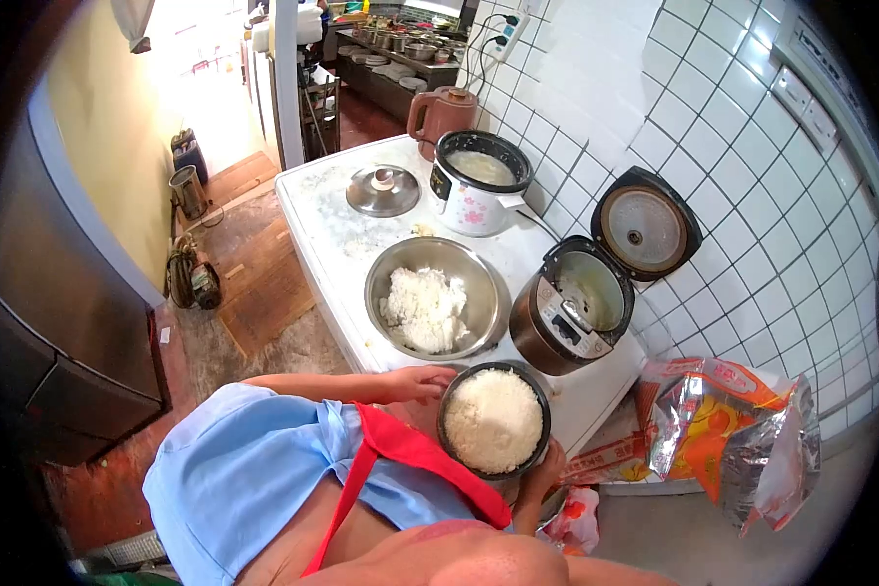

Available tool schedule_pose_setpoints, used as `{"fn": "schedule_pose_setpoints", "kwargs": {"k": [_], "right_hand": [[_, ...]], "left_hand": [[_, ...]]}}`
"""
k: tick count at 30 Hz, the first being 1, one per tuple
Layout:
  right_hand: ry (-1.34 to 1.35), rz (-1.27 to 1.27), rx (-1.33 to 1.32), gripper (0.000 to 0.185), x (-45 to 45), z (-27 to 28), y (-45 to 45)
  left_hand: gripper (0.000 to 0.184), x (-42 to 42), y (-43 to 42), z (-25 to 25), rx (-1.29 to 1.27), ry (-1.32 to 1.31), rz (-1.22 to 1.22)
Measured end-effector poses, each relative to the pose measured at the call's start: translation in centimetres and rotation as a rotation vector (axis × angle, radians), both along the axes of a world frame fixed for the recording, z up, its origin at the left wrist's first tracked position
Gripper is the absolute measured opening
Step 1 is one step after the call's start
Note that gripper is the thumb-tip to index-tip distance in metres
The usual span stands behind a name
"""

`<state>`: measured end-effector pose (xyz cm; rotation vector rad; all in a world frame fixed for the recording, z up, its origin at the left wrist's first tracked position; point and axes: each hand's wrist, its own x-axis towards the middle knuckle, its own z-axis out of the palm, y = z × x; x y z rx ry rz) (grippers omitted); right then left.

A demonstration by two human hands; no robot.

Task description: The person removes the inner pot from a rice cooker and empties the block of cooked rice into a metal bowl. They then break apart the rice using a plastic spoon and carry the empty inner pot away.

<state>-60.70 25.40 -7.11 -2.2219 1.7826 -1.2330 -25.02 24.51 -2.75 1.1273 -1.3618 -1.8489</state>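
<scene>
A round dark pot (448, 451) heaped with white rice (493, 415) is held close to my body at the table's front edge. My right hand (545, 471) grips its lower right side, most of the fingers hidden beneath. At the pot's left rim, my left hand (421, 384) rests with its fingers bent against it. Just beyond stands a steel bowl (486, 278) with a clump of cooked rice (425, 311). To the right is a brown rice cooker (545, 337), its lid (645, 227) raised and some rice left inside.
A white flowered rice cooker (471, 210) with pale contents stands farther back, near a steel lid (383, 190) and a brown jug (449, 109). Silver and orange packaging (737, 430) lies at the right. A tiled wall (732, 186) borders the white table (313, 186).
</scene>
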Motion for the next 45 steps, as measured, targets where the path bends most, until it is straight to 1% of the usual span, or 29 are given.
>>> {"fn": "schedule_pose_setpoints", "kwargs": {"k": [2, 4, 5, 6, 7, 8, 9, 11, 14, 17, 20, 23, 25, 26, 28, 29, 30, 32, 34, 35, 38, 39, 41, 42, 44, 45], "right_hand": [[-0.049, 0.221, 0.287, 0.034, 1.1, 3.7, 0.7], [-0.212, 0.324, 0.355, 0.047, 2.6, 4.7, 2.1], [-0.294, 0.375, 0.389, 0.054, 2.9, 4.9, 2.3], [-0.543, 0.400, 0.572, 0.061, 2.1, 2.6, 1.8], [-0.793, 0.419, 0.753, 0.068, 0.9, -1.1, 1.0], [-0.831, 0.441, 0.797, 0.074, 0.3, -1.8, 0.8], [-0.868, 0.462, 0.840, 0.080, -0.3, -2.4, 0.6], [-0.519, 0.504, 0.649, 0.092, -0.9, 0.7, 2.0], [-0.836, 0.501, 0.837, 0.106, 0.3, 2.3, 1.8], [-0.707, 0.532, 0.704, 0.105, 1.6, 2.4, 1.3], [-0.698, 0.553, 0.688, 0.106, 2.0, 3.0, 1.3], [-0.667, 0.559, 0.655, 0.107, 1.3, 4.6, 0.9], [-0.657, 0.601, 0.594, 0.106, 1.5, 6.5, 0.9], [-0.655, 0.624, 0.570, 0.105, 1.7, 7.6, 1.1], [-0.799, 0.630, 0.616, 0.101, 2.6, 10.6, 1.4], [-0.778, 0.617, 0.584, 0.099, 2.9, 11.6, 1.3], [-0.757, 0.604, 0.553, 0.097, 3.1, 12.7, 1.3], [-0.523, 0.554, 0.373, 0.093, 2.7, 14.1, 1.1], [-0.474, 0.517, 0.244, 0.093, 2.5, 15.8, 0.6], [-0.518, 0.513, 0.212, 0.093, 2.6, 16.4, 0.5], [-0.649, 0.509, 0.117, 0.092, 3.3, 18.7, -0.2], [-0.679, 0.510, 0.099, 0.092, 3.4, 19.3, -0.2], [-0.730, 0.505, 0.071, 0.092, 4.0, 20.4, -0.2], [-0.749, 0.502, 0.064, 0.092, 4.3, 20.8, -0.1], [-0.773, 0.500, 0.061, 0.091, 5.1, 21.2, -0.1], [-0.780, 0.502, 0.064, 0.091, 5.5, 21.3, -0.2]], "left_hand": [[0.071, -0.3, -0.3, 0.1, -0.213, -0.021, -0.118], [0.079, -0.7, -0.5, 0.1, -0.427, -0.042, -0.235], [0.091, -1.7, -0.6, 0.9, -0.572, 0.056, -0.232], [0.097, -2.1, -0.8, 1.3, -0.629, 0.083, -0.234], [0.102, -2.4, -1.1, 1.6, -0.687, 0.110, -0.236], [0.108, -2.6, -1.4, 1.8, -0.747, 0.138, -0.237], [0.111, -2.7, -2.0, 1.2, -0.791, 0.105, -0.262], [0.117, -3.0, -3.7, -0.6, -0.879, 0.038, -0.314], [0.120, -3.8, -4.2, 0.2, -0.892, 0.204, -0.392], [0.120, -3.6, -4.4, 0.7, -0.799, 0.164, -0.400], [0.120, -3.5, -4.1, 0.9, -0.703, 0.131, -0.406], [0.120, -3.2, -4.3, 2.5, -0.662, 0.137, -0.392], [0.119, -3.1, -3.7, 5.5, -0.649, 0.148, -0.379], [0.118, -3.0, -3.9, 6.3, -0.698, 0.170, -0.362], [0.118, -2.9, -4.1, 7.6, -0.785, 0.214, -0.327], [0.119, -2.5, -3.9, 8.5, -0.760, 0.208, -0.336], [0.118, -2.3, -3.8, 9.7, -0.788, 0.228, -0.317], [0.118, -2.1, -4.2, 12.5, -0.845, 0.266, -0.274], [0.118, -1.6, -3.7, 16.8, -0.982, 0.262, -0.234], [0.118, -1.2, -3.3, 19.0, -1.047, 0.259, -0.213], [0.118, 0.4, -1.9, 24.3, -1.383, 0.140, -0.096], [0.119, 0.7, -1.3, 25.6, -1.371, 0.138, -0.110], [0.118, 1.3, -0.6, 26.8, -1.373, 0.134, -0.113], [0.117, 0.7, -0.6, 25.9, -1.385, 0.331, -0.011], [0.116, -0.2, -0.1, 24.7, -1.326, 0.605, 0.091], [0.114, 0.2, 0.0, 23.7, -1.381, 0.517, 0.104]]}}
